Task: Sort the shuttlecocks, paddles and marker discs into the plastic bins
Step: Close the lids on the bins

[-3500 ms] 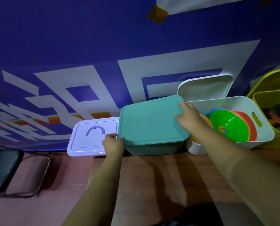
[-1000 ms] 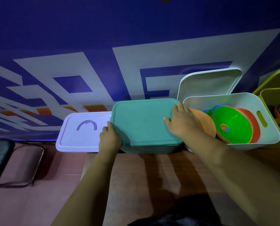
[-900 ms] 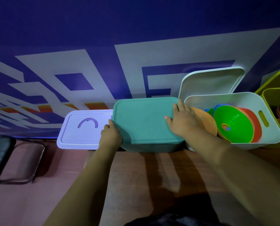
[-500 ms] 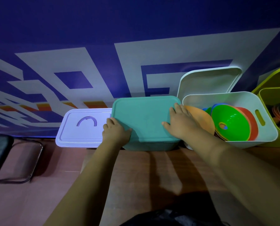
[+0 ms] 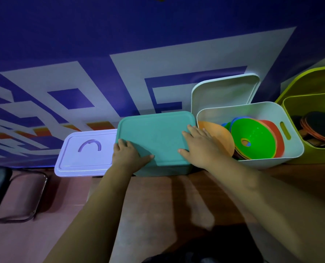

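Lying flat, fingers straight, the left hand (image 5: pixel 128 156) and right hand (image 5: pixel 200 148) are pressed onto the teal lid (image 5: pixel 158 132), which is seated on the teal bin (image 5: pixel 163 170) between a lilac box (image 5: pixel 82 156) and a white bin (image 5: pixel 262 162).

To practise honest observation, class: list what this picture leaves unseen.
Head view: teal bin contents, covered by the teal lid.
Head view: whatever lies under the purple lid.
Head view: yellow bin and paddles, cut by right edge.
Head view: orange disc, partly behind the right hand.
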`<state>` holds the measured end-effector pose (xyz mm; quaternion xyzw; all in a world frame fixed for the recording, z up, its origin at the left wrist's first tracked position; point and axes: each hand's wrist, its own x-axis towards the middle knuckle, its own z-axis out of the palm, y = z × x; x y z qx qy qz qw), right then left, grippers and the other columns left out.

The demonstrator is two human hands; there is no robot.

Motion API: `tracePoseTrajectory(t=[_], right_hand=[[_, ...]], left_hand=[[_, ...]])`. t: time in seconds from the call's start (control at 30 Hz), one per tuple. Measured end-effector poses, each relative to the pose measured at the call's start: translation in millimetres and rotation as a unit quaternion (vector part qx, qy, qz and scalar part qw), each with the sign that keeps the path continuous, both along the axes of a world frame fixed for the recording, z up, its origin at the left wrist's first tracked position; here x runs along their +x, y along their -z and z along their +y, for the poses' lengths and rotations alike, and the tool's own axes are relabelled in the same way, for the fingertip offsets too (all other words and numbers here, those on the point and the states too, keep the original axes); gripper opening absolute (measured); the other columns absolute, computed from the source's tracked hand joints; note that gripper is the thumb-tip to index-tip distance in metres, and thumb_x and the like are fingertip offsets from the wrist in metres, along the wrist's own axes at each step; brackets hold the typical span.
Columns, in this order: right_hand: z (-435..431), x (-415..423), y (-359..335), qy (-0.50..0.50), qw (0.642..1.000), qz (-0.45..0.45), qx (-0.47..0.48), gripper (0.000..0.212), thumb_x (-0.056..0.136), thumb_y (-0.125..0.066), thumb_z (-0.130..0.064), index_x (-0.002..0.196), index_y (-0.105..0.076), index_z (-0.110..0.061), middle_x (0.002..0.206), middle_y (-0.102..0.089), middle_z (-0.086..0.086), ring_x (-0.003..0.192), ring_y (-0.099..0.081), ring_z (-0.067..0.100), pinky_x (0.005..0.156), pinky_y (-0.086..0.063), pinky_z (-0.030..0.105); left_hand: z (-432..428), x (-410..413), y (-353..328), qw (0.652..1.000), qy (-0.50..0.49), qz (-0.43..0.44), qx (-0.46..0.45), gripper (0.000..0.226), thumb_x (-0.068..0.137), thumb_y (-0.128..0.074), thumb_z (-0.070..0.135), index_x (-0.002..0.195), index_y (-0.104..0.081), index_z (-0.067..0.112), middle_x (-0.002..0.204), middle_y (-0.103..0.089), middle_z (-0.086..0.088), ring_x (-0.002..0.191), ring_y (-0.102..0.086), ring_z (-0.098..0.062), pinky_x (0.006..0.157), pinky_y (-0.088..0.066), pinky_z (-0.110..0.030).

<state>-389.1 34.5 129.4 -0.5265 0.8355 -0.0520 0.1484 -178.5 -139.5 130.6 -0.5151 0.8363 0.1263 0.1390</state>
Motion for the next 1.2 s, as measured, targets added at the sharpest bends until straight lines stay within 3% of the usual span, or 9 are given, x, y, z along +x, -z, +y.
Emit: tracePoseTrajectory(t=[0.1, 0.2, 0.3, 0.4, 0.6, 0.9, 1.03, 1.13, 1.2], right_hand=[[-2.4, -16.4, -15.9, 0.062, 0.988, -0.116, -0.079, 0.056, 0.105, -0.055, -0.044, 0.151, -0.053, -0.013, 0.169, -0.034, 0.008, 0.152, -0.037, 0.027, 0.123, -0.031, 0.038], [-7.3, -43.5, -33.0, 0.135, 0.963, -0.174, -0.152, 0.043, 0.103, -0.059, -0.031, 0.143, -0.062, -0.015, 0.148, -0.059, 0.009, 0.136, -0.055, 0.027, 0.11, -0.04, 0.032], [-10.3, -77.5, -59.0, 0.199, 0.936, -0.208, -0.204, 0.044, 0.105, -0.051, -0.023, 0.148, -0.057, -0.026, 0.129, -0.066, 0.005, 0.113, -0.064, 0.026, 0.094, -0.051, 0.035], [-16.2, -110.7, -79.9, 0.199, 0.932, -0.2, -0.228, 0.053, 0.103, -0.045, -0.016, 0.153, -0.049, -0.032, 0.102, -0.068, 0.006, 0.086, -0.063, 0.025, 0.073, -0.048, 0.03], [-33.3, -145.5, -88.8, 0.177, 0.961, -0.158, -0.14, 0.044, 0.098, -0.048, -0.016, 0.138, -0.047, -0.033, 0.098, -0.068, 0.01, 0.076, -0.063, 0.025, 0.059, -0.044, 0.032], [-29.3, -144.9, -118.3, 0.245, 0.928, -0.183, -0.211, 0.028, 0.098, -0.054, -0.034, 0.123, -0.059, -0.023, 0.11, -0.067, 0.003, 0.095, -0.058, 0.024, 0.078, -0.039, 0.032], [-7.2, -149.2, -149.7, 0.306, 0.864, -0.231, -0.328, 0.037, 0.084, -0.06, -0.065, 0.104, -0.06, -0.034, 0.105, -0.075, -0.006, 0.099, -0.07, 0.019, 0.092, -0.054, 0.039], [26.8, -145.9, -178.7, 0.351, 0.8, -0.259, -0.412, 0.047, 0.079, -0.063, -0.076, 0.096, -0.059, -0.032, 0.101, -0.073, -0.004, 0.094, -0.075, 0.019, 0.092, -0.061, 0.051], [52.3, -142.5, -194.1, 0.374, 0.753, -0.298, -0.451, 0.05, 0.083, -0.064, -0.075, 0.101, -0.06, -0.028, 0.109, -0.07, 0.001, 0.1, -0.073, 0.019, 0.089, -0.065, 0.046]], left_hand=[[6.6, -9.4, -7.5, 1.0, -0.003, 0.007, 0.008, 0.108, 0.079, -0.069, 0.074, 0.155, -0.033, 0.007, 0.161, -0.029, -0.02, 0.147, -0.031, -0.041, 0.119, -0.036, -0.054], [19.8, -25.2, -15.0, 0.999, 0.011, 0.044, 0.017, 0.087, 0.085, -0.071, 0.059, 0.148, -0.042, 0.007, 0.154, -0.038, -0.019, 0.139, -0.039, -0.04, 0.114, -0.042, -0.053], [37.5, -46.5, -26.9, 0.994, 0.035, 0.093, 0.049, 0.07, 0.09, -0.071, 0.049, 0.143, -0.047, 0.009, 0.145, -0.045, -0.014, 0.128, -0.047, -0.034, 0.108, -0.047, -0.049], [52.9, -65.2, -36.3, 0.989, 0.049, 0.125, 0.069, 0.066, 0.092, -0.07, 0.047, 0.144, -0.047, 0.012, 0.146, -0.044, -0.01, 0.126, -0.05, -0.031, 0.107, -0.049, -0.047], [72.7, -84.0, -45.0, 0.981, 0.043, 0.163, 0.093, 0.066, 0.095, -0.067, 0.044, 0.151, -0.044, 0.017, 0.154, -0.039, -0.004, 0.125, -0.054, -0.025, 0.107, -0.049, -0.041], [72.8, -93.9, -48.5, 0.962, 0.046, 0.237, 0.127, 0.053, 0.101, -0.063, 0.041, 0.147, -0.052, 0.017, 0.152, -0.048, -0.003, 0.126, -0.058, -0.022, 0.106, -0.051, -0.038], [73.2, -114.2, -54.0, 0.936, 0.029, 0.315, 0.155, 0.047, 0.103, -0.059, 0.041, 0.143, -0.057, 0.018, 0.141, -0.06, 0.002, 0.114, -0.063, -0.015, 0.093, -0.049, -0.029], [74.1, -142.3, -56.9, 0.878, -0.046, 0.414, 0.236, 0.04, 0.104, -0.055, 0.046, 0.132, -0.063, 0.019, 0.127, -0.069, 0.002, 0.107, -0.069, -0.011, 0.095, -0.055, -0.034], [74.3, -163.4, -61.6, 0.796, -0.137, 0.486, 0.333, 0.045, 0.106, -0.049, 0.051, 0.13, -0.062, 0.015, 0.121, -0.072, -0.003, 0.101, -0.074, -0.014, 0.098, -0.059, -0.042]])
